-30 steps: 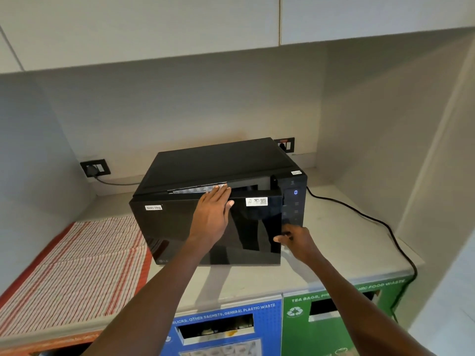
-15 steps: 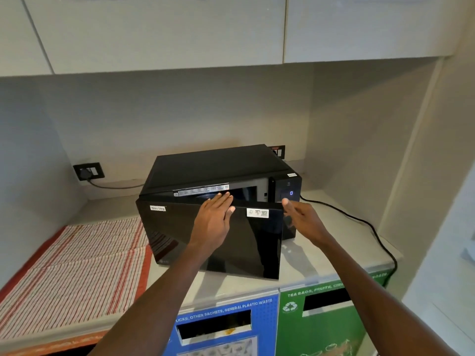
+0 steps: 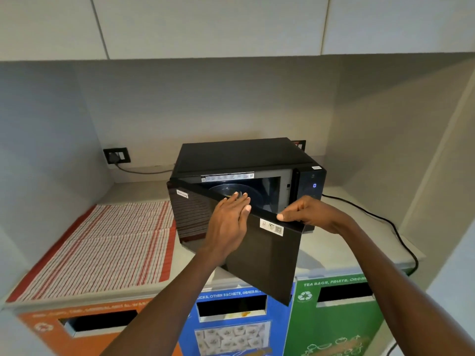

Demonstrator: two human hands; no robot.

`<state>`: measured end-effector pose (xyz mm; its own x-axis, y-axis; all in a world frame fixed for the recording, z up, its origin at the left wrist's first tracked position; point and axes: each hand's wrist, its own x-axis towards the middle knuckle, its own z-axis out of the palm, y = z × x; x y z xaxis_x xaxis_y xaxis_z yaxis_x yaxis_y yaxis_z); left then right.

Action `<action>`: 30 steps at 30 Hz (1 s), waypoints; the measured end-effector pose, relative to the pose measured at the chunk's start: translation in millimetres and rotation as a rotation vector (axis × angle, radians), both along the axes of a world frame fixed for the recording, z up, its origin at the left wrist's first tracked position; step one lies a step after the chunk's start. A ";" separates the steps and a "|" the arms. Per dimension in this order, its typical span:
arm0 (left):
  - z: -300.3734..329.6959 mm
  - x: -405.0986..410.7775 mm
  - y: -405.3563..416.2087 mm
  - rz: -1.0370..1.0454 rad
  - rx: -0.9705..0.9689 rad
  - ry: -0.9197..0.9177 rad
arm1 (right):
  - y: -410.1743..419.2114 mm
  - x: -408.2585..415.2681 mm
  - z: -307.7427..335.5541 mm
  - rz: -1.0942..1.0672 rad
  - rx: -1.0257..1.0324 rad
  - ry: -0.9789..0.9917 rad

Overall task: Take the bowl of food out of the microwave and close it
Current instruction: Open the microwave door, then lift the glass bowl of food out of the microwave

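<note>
Setting: a pale alcove under wall cupboards, with a light table (image 3: 334, 250) across it and three waste bins below its front edge.
Cloth: a red-and-white striped cloth (image 3: 102, 250) lies flat on the left part of the table.
Socket: a black wall socket (image 3: 117, 155) with a plug sits on the back wall, left of the microwave.
Orange bin: an orange bin (image 3: 84, 327) stands lowest left, beside a blue bin (image 3: 231, 322).
Microwave: a black microwave (image 3: 239, 155) stands on the table, its door (image 3: 270, 258) swung partly open, hinged at the left.
Left hand: the left hand (image 3: 228, 222) lies flat and open against the door's outer face, fingers over its top edge, gripping nothing.
Bowl: a dark round shape (image 3: 232, 192) shows inside the cavity behind the fingers; I cannot tell whether it is the bowl or the turntable.
Right hand: the right hand (image 3: 311, 210) pinches the door's top right corner, thumb in front.
Green bin: a green bin (image 3: 336, 317) stands lowest right.
Cable: a black cable (image 3: 385, 222) runs over the table's right side.
</note>
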<state>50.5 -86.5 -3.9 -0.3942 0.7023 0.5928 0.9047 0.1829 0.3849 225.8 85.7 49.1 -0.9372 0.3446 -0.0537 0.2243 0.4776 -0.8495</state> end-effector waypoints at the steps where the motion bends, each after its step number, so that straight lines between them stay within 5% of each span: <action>1: 0.1 -0.1 -4.8 -0.008 0.007 -0.012 | -5.4 -3.5 1.3 0.014 0.013 -0.020; 10: 25.3 1.7 -52.7 0.005 -0.027 -0.085 | -56.2 -41.9 15.3 0.197 0.075 -0.145; 21: 42.1 -14.3 -95.4 0.090 -0.253 -0.172 | -119.2 -82.2 10.5 0.354 -0.162 -0.327; 30: 63.6 -34.0 -117.8 0.205 -0.378 -0.144 | -173.4 -118.3 5.0 0.490 -0.164 -0.424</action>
<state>16.6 -204.2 59.8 -0.6074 0.7576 0.2388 0.7771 0.5045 0.3763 107.6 -87.6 54.1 -0.8696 -0.1600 -0.4672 0.3443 0.4817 -0.8058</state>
